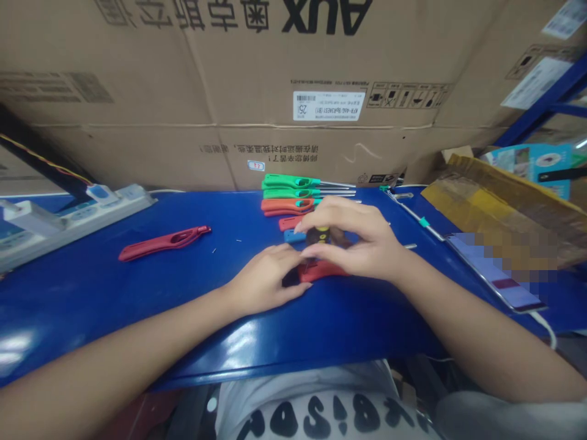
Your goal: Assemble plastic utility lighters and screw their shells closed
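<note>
Casing point(328, 270) should be light, stiff, slick; I'd hold its left end, which the left hand point(261, 280) pinches; above it, the right hand point(367, 235) pinches, apparently, a screwdriver point(321, 236).

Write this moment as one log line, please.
left hand: at red casing; right hand: gripping dark tool over it; beyond: green handles

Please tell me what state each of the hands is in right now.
Left hand: closed on the end of a red casing.
Right hand: closed, holding a black-and-yellow tool.
</note>
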The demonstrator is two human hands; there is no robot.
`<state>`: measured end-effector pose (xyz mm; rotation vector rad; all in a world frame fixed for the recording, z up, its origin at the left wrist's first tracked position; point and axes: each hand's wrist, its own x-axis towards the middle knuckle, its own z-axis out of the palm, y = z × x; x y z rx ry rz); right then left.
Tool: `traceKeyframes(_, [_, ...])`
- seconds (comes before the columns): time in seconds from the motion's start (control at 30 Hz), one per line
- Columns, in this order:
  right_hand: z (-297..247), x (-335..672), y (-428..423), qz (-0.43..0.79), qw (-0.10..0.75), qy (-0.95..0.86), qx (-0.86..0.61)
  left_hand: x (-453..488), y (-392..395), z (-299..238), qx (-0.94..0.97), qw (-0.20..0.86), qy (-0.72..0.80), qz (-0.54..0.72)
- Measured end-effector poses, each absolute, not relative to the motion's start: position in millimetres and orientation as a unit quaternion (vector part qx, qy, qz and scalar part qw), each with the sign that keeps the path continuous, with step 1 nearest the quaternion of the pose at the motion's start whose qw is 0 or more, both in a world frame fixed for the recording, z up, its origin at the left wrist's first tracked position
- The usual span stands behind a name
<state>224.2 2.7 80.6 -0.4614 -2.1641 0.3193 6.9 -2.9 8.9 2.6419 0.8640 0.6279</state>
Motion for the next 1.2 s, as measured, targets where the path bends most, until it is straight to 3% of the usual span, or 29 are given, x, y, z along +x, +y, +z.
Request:
traceKeyframes(0.07, [80.9, 224.1, 1.9, 0.116, 0.44, -0.872, -0.181, 7.1, -3.1, 9.2, 0.917, 0.149, 0.297, 0.222])
traceKeyframes(0.2, [83.7, 226.0, -0.4, 0.243, 0.373, -0.879, -0.172, 8.3, -3.0, 9.2, 0.912, 0.179, 0.293, 0.226])
traceKeyframes(0.27, [83.4, 225.5, -1.0, 0.239, 0.372, -0.88, -0.174, 8.9, -3.2, 7.4, 0.909, 0.181, 0.296, 0.23])
traceKeyframes(0.4, [81.1, 221.3, -1.0, 0.199, 0.406, -0.865, -0.218, 9.2, -4.6, 5.0, 0.906, 0.188, 0.304, 0.225])
traceKeyframes(0.57, [93.1, 235.7, 7.0, 0.208, 0.527, -0.765, -0.307, 3.2, 1.8, 14.4, 0.886, 0.259, 0.3, 0.243])
traceKeyframes(0.77, [109.2, 282.5, 26.7, 0.083, 0.599, -0.722, -0.337, -11.9, 29.8, 25.2, 0.758, 0.443, 0.367, 0.306])
traceKeyframes(0.87, [111.2, 294.9, 28.2, 0.05, 0.598, -0.733, -0.32, -14.3, 40.2, 25.4, 0.68, 0.482, 0.416, 0.363])
traceKeyframes(0.97, [111.3, 295.9, 23.3, -0.023, 0.51, -0.776, -0.37, -12.2, 47.0, 21.0, 0.637, 0.467, 0.451, 0.415])
traceKeyframes(1.2, [81.2, 277.0, 32.8, -0.034, 0.112, -0.865, -0.489, -9.7, 60.9, -1.4, 0.67, 0.379, 0.465, 0.438])
